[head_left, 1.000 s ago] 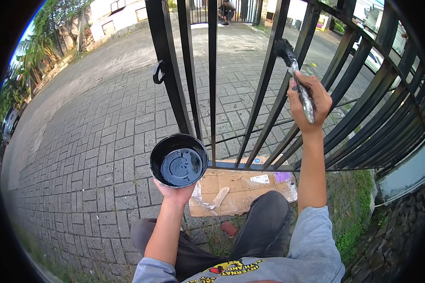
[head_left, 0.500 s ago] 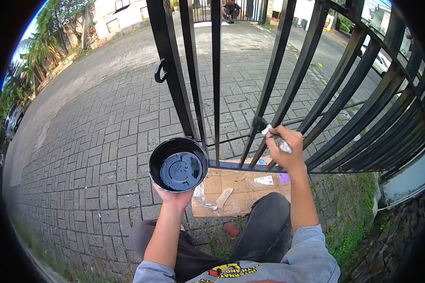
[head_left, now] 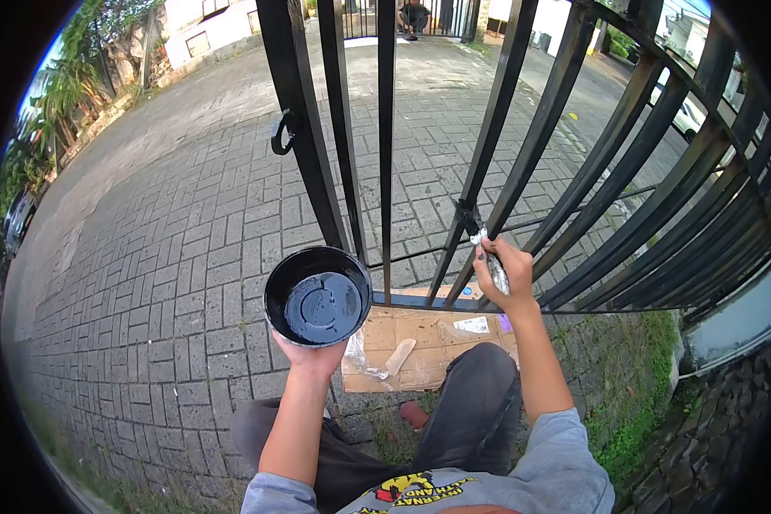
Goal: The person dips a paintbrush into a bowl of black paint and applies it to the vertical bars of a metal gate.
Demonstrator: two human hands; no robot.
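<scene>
Head view of a seated person at a black metal gate. Nearest, bent knees in dark trousers (head_left: 454, 411) are seen, drawn up toward a sheet of flattened cardboard (head_left: 437, 343) laid on the ground under the work, apparently to catch drips. The left hand (head_left: 313, 353) is cupped beneath a black paint tin (head_left: 319, 295), fingers curled around its base so that it is kept level and within reach; dark paint lies shallow in the bottom. The right hand (head_left: 501, 274) is closed around a paint-smeared brush (head_left: 480, 240), whose bristles are pressed against a slanted gate bar (head_left: 488, 146) low down, just above the bottom rail (head_left: 420, 301). Beyond the bars, a brick-paved lane (head_left: 188, 197) is visible, with a crouching person (head_left: 415, 15) at its far end.
</scene>
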